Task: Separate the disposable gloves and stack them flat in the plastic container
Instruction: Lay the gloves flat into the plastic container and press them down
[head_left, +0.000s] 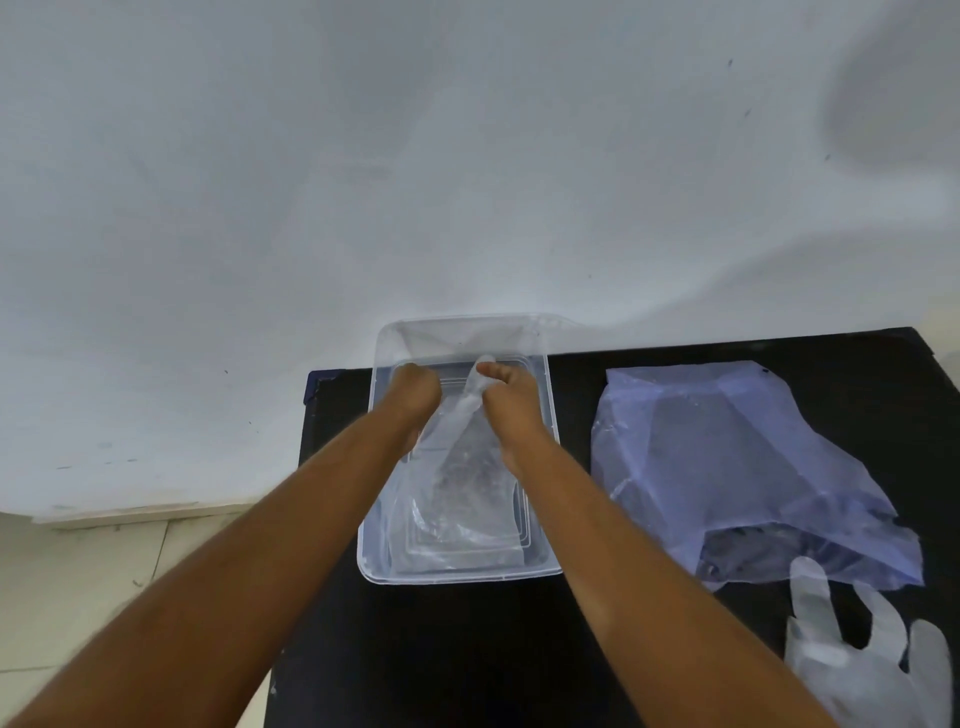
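A clear plastic container (549, 457) stands on the black table, its far end against the white wall. Inside it lies a thin transparent disposable glove (462, 483), spread along the bottom. Both my hands reach into the container's far half. My right hand (511, 402) pinches the glove's raised far end between thumb and fingers. My left hand (414, 395) rests closed on the glove's left edge, its fingers hidden. Another clear glove (872, 654) lies flat on the table at the lower right, fingers pointing away from me.
A crumpled bluish plastic bag (737, 467) lies on the black table (467, 649) right of the container. A white wall (415, 182) rises directly behind. The table's left edge drops to a tiled floor (104, 571).
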